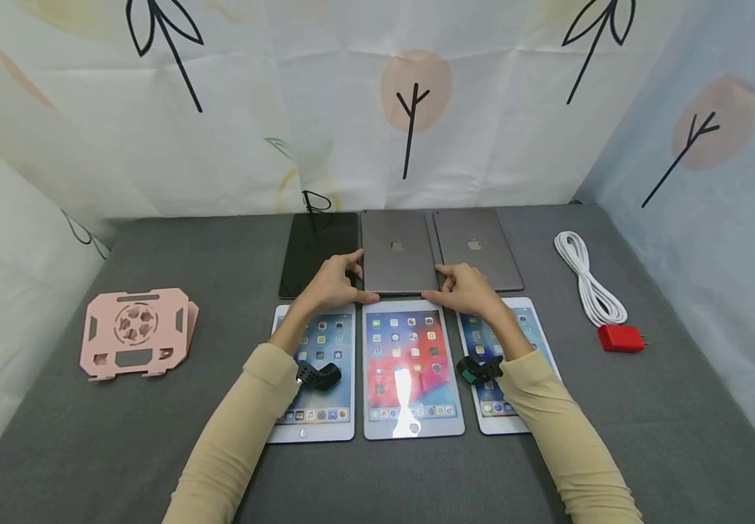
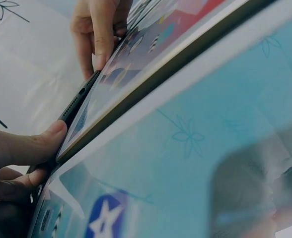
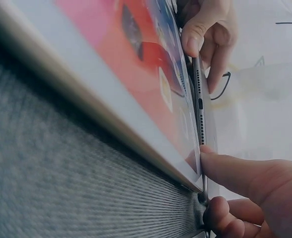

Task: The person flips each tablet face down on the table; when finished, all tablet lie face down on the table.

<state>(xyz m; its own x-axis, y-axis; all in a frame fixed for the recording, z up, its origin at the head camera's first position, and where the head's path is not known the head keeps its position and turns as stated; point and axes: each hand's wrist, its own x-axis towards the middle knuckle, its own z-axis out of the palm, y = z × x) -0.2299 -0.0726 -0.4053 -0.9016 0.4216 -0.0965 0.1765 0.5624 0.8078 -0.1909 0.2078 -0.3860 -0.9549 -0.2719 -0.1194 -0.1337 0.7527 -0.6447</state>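
The middle grey tablet lies back side up in the rear row, its logo showing. My left hand grips its near left corner, thumb along the near edge and a finger at the side. At the near right corner my right hand holds it the same way. In the right wrist view, the tablet's edge with its port runs between both hands. Just in front lies a white tablet with a lit red and blue screen. Another grey tablet is on the right; a black-screened tablet is on the left.
Two more lit white tablets, the left tablet and the right tablet, lie under my forearms. A pink folding stand sits at the left. To the right are a coiled white cable and a red charger plug. Fabric walls border the grey table.
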